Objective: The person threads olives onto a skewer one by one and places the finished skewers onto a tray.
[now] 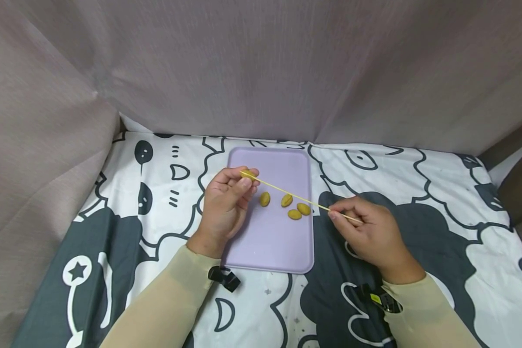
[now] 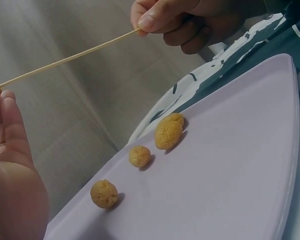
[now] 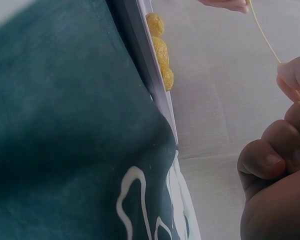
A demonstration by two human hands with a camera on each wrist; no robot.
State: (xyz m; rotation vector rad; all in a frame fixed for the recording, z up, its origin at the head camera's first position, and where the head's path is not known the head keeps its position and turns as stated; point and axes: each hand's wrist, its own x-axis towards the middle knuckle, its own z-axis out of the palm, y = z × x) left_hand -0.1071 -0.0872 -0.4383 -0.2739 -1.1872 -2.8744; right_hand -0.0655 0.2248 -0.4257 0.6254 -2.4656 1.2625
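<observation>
My left hand (image 1: 226,205) is raised over the lilac tray (image 1: 267,246), pinching a yellow oval fruit (image 1: 249,172) between thumb and fingers. One end of a thin bamboo skewer (image 2: 65,60) meets that fruit; the fingers partly hide how far in it goes. To the right of the tray, my right hand (image 1: 374,234) pinches the skewer near its other end, the remaining fingers curled. The skewer slopes down from left to right between the hands. Several similar wrinkled fruits lie on the tray below it, including one fruit (image 1: 264,198) nearest my left hand and another (image 1: 294,214) toward the right rim.
The tray lies on a white and dark grey patterned cloth (image 1: 169,251). Behind the surface hangs a grey-brown fabric curtain (image 1: 261,72), which also closes off the left side. Each wrist wears a small black camera strap (image 1: 224,278).
</observation>
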